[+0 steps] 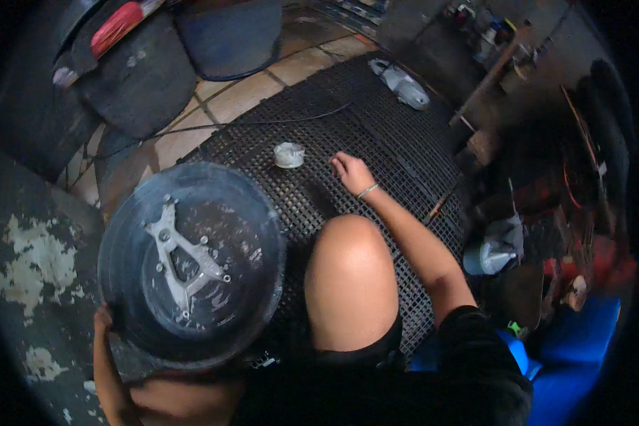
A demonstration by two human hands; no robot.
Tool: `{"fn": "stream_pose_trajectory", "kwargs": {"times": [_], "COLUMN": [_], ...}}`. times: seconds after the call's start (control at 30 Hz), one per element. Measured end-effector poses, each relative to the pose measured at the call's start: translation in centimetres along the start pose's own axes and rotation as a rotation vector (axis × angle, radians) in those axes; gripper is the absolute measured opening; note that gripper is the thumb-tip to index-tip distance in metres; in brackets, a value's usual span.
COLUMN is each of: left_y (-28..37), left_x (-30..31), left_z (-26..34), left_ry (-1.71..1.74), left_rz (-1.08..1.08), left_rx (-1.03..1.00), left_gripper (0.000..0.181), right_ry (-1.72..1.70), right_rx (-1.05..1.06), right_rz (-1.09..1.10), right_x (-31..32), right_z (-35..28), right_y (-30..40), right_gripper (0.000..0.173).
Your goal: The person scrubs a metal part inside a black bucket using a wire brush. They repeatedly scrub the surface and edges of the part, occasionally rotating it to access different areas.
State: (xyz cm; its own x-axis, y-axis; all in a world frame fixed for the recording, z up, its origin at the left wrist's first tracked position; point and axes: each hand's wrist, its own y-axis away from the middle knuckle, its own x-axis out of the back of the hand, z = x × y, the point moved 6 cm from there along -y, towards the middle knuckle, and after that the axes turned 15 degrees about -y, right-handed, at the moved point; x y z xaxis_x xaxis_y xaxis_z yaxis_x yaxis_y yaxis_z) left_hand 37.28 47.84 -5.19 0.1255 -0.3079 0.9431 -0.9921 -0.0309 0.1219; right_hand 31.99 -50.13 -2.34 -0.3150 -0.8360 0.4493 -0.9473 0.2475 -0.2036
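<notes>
A round black basin (247,333) stands to the left of my knee. In it lies a silver-grey cast metal bracket (173,261) with several bolt-hole bosses, among wet-looking whitish patches. My left hand (103,318) grips the basin's outer rim at the lower left, its fingers partly hidden in shadow. Over the black grid mat, my right hand (353,173) has its fingers curled, and nothing shows clearly in it. A small whitish tub (289,155) sits on the mat just left of that hand, apart from it.
Farther out on the black grid mat (319,114) lies a long silver metal cover (399,84). A thin dark hose (255,123) crosses the mat. Two large dark tubs (229,40) stand at the back left. A metal can (487,259) and a blue plastic object (578,341) are on the right.
</notes>
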Motion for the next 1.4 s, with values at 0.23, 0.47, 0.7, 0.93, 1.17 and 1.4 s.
{"fn": "stream_pose_trajectory", "kwargs": {"times": [0.23,0.47,0.7,0.93,1.17,1.4], "left_y": [7.0,13.9,20.0,21.8,26.4,28.1], "left_x": [0.2,14.8,14.4,12.5,12.6,14.8], "left_z": [7.6,22.3,22.1,25.5,27.5,32.5], "left_ry": [0.156,0.348,1.046,1.224,1.486,1.783], "left_rz": [-0.334,-0.625,-0.667,-0.674,-0.609,-0.508], "left_rx": [-0.089,-0.113,0.535,0.722,0.797,0.899], "left_gripper": [0.028,0.053,0.054,0.05,0.05,0.043], "right_ry": [0.029,-0.075,0.577,0.781,0.703,0.59], "right_rx": [-0.338,-0.362,-0.816,-0.774,-0.765,-0.536], "right_rz": [0.215,0.186,0.246,0.139,0.212,0.275], "right_x": [-4.1,-4.2,6.4,7.0,8.2,12.9], "right_z": [12.3,16.2,17.6,26.0,24.5,19.1], "right_y": [6.0,12.7,15.0,21.0,18.7,12.7], "right_gripper": [0.018,0.035,0.033,0.05,0.05,0.05]}}
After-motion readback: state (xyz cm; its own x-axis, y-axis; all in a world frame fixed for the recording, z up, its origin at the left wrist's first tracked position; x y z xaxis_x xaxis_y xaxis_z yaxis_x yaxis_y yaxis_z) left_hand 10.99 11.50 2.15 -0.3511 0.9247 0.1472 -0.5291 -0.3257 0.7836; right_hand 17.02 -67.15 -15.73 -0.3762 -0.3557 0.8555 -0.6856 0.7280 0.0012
